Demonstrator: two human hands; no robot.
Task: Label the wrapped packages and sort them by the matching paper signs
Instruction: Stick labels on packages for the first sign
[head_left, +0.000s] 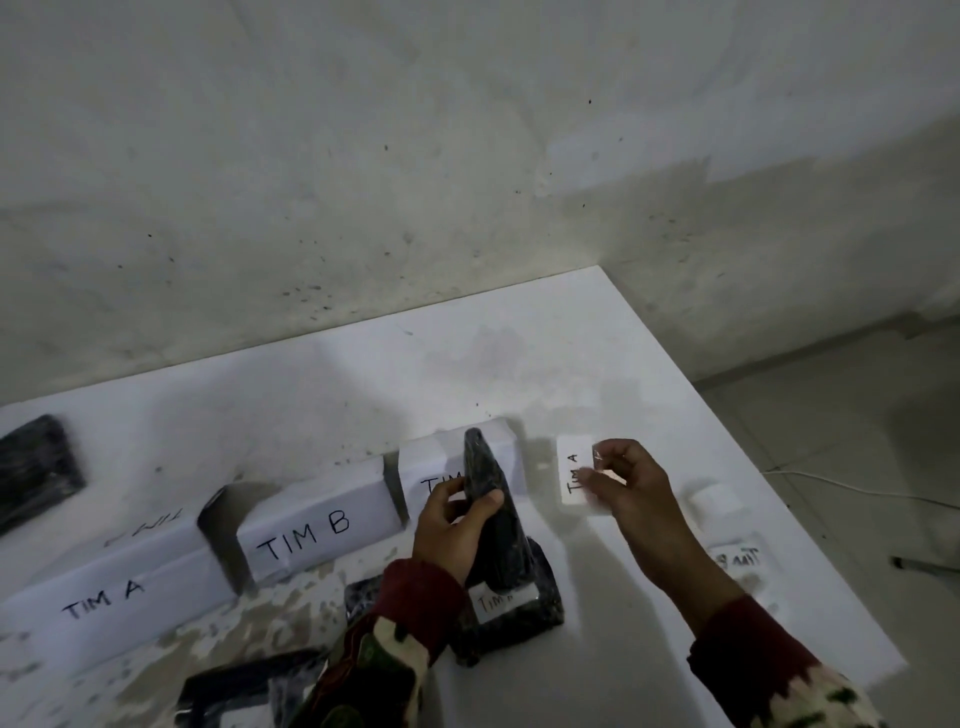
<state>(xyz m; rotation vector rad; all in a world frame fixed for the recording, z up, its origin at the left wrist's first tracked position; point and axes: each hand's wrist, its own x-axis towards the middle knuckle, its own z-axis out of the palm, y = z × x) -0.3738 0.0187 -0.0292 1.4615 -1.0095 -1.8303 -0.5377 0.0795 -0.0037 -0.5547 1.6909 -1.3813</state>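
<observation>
Our left hand (451, 525) grips a dark package (493, 512) upright over a labelled one (511, 610), hiding part of the third sign (441, 467) beside TIM B (317, 535), while our right hand (626, 488) pinches a TIM A label (574, 470).

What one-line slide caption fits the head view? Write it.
Left hand holds a dark wrapped package upright while right hand pinches a "TIM A" label.
</observation>
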